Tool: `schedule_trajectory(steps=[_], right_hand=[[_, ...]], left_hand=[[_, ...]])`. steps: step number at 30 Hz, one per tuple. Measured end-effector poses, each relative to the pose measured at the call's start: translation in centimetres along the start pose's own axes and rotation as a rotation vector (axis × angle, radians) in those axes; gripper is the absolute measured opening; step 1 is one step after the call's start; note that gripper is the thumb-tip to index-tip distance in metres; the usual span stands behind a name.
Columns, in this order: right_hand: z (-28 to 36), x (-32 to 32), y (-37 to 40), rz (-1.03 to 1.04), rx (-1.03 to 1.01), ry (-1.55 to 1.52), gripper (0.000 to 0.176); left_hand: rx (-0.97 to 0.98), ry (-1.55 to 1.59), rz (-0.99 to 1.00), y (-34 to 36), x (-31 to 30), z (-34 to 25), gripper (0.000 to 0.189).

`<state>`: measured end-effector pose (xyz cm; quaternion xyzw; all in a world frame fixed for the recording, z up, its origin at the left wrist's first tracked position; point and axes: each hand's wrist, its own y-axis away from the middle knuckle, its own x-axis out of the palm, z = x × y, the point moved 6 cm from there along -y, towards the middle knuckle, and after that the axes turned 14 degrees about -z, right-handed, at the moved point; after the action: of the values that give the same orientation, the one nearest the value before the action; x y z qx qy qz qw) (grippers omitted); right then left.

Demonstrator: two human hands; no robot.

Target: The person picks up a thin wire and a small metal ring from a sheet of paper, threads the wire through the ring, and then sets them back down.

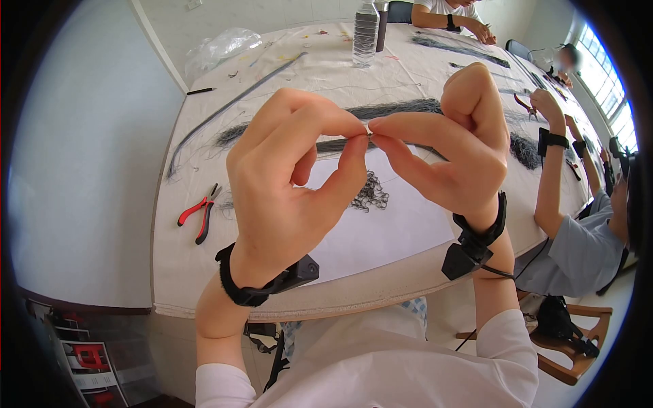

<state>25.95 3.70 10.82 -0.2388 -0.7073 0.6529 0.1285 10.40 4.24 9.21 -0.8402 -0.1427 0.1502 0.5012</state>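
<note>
My left hand (292,163) and my right hand (449,146) are raised over the table, thumb and forefinger pinched on each, with the fingertips meeting in the middle. Something tiny sits between the tips, too small to make out. Below them, a pile of small dark wire rings (371,193) lies on a white sheet of paper (401,238). Behind my fingers run bundles of thin dark wire (398,109). Red-and-black pliers (202,212) rest left of my left hand, with their handles apart.
A water bottle (366,34) and a dark flask (382,27) stand at the back. A clear plastic bag (221,51) and a black pen (201,91) lie back left. Other people work at the far side and right, near another pair of pliers (525,105).
</note>
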Motion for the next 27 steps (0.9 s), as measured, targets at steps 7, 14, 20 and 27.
schedule_trajectory(steps=[7, 14, 20, 27], right_hand=[[0.1, -0.1, -0.3, 0.022, 0.020, -0.020, 0.035], [-1.0, -0.6, -0.5, 0.076, 0.232, -0.186, 0.027], [-2.7, -0.4, -0.1, 0.160, 0.436, -0.341, 0.027], [-2.7, 0.7, 0.7, 0.159, 0.516, -0.581, 0.011]], left_hand=[[0.025, -0.005, -0.018, 0.1, -0.2, 0.0, 0.022], [0.061, 0.007, 0.010, 0.0, 0.1, -0.2, 0.019], [0.037, 0.145, 0.113, -0.1, 0.3, -0.9, 0.017], [-0.175, 0.478, 0.154, 0.3, 0.5, -0.4, 0.007]])
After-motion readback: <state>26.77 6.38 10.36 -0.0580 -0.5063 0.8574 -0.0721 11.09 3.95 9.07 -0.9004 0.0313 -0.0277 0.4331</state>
